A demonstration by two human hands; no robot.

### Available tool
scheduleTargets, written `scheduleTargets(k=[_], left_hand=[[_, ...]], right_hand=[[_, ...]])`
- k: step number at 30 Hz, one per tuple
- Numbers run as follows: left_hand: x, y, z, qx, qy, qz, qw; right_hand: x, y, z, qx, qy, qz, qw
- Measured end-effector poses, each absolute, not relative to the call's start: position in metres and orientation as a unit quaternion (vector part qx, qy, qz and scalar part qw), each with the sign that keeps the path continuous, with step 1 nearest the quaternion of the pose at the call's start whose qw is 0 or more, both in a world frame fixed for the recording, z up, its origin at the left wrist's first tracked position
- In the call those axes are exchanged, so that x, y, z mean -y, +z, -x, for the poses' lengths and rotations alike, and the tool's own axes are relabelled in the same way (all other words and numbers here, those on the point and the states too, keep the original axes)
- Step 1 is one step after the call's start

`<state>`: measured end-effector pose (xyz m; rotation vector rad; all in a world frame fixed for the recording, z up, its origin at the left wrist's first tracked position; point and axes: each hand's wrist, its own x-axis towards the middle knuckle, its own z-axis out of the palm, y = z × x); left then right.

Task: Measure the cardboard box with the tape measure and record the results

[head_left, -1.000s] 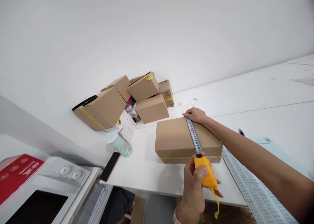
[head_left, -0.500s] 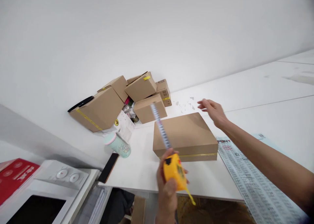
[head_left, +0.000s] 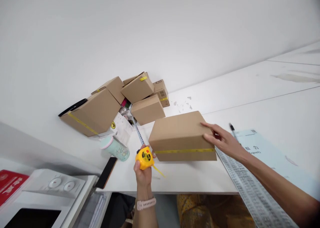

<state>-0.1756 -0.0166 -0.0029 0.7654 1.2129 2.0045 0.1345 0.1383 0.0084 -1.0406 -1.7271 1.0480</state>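
My left hand point(head_left: 142, 173), a pink watch band on its wrist, is closed around a yellow tape measure point(head_left: 145, 157). The tape's blade point(head_left: 139, 133) sticks out past the left end of a closed cardboard box point(head_left: 178, 131). A yellow strap hangs from the tape's case. My right hand point(head_left: 223, 139) grips the right end of that box, its fingers at the top edge and the upper corner. The box leans, with its front face and a yellow tape strip point(head_left: 185, 151) turned up. The undersides of the right fingers are partly hidden.
Several cardboard boxes point(head_left: 147, 109) are piled by the wall. A mint tumbler point(head_left: 116, 148), a black phone-like slab point(head_left: 106, 173) and a white microwave point(head_left: 50, 194) are at left. Printed sheets point(head_left: 265, 154) and a pen point(head_left: 232, 126) lie at right.
My right hand has come down onto the box's right end, and the box has tipped so more of its front shows. My left hand has moved left with the tape measure, to the box's left side.
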Motion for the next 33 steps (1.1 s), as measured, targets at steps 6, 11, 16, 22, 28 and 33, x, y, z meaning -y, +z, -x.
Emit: scheduleTargets(k=[6, 11, 16, 22, 28, 33], left_hand=[[-0.006, 0.051, 0.174, -0.449, 0.748, -0.368, 0.322], [0.007, 0.043, 0.133, -0.442, 0.714, -0.435, 0.326], [0.02, -0.007, 0.064, -0.388, 0.634, -0.47, 0.476], [0.009, -0.03, 0.033, -0.377, 0.624, -0.44, 0.524], [0.007, -0.032, 0.032, -0.39, 0.614, -0.436, 0.53], [0.011, -0.037, 0.025, -0.412, 0.596, -0.444, 0.527]], right_hand=[[-0.192, 0.058, -0.114, 0.693, 0.309, 0.484, 0.437], [-0.23, 0.062, -0.095, 0.757, 0.207, 0.425, 0.451], [-0.238, 0.064, -0.085, 0.797, 0.161, 0.391, 0.432], [-0.24, 0.063, -0.078, 0.837, 0.061, 0.327, 0.434], [-0.247, 0.058, -0.077, 0.857, 0.003, 0.32, 0.405], [-0.255, 0.055, -0.075, 0.865, -0.013, 0.31, 0.394]])
